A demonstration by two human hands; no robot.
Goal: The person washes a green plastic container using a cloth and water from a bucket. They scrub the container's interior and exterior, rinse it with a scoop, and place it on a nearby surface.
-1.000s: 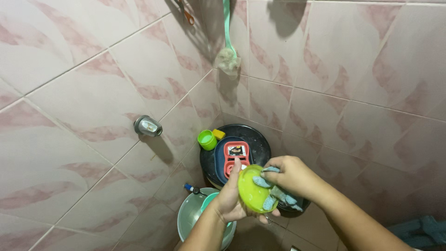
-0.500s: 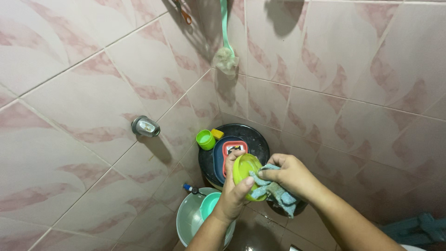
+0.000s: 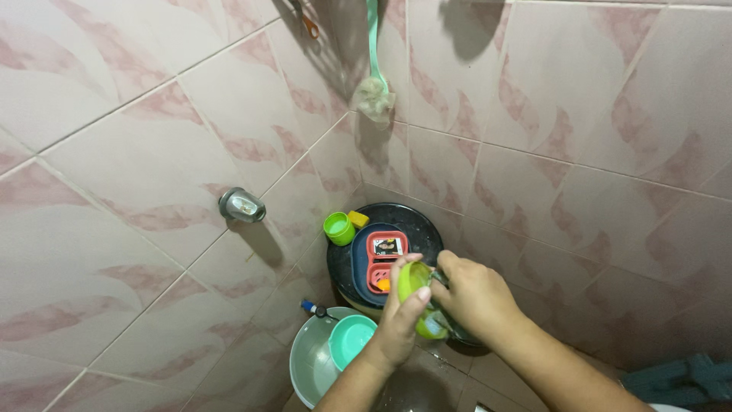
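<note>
While left hand (image 3: 402, 324) grips green lid (image 3: 412, 281), right hand (image 3: 471, 296) wipes.

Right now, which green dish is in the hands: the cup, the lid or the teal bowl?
The lime-green lid, gripped by the left hand. The green cup sits on the black drum; the teal bowl lies in the basin below.

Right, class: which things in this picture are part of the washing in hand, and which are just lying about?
In hand:
left hand
right hand
green lid
cloth, mostly hidden under the right hand

Lying about:
small green cup
red soap box
teal bowl
hanging scrubber
wall tap
</note>
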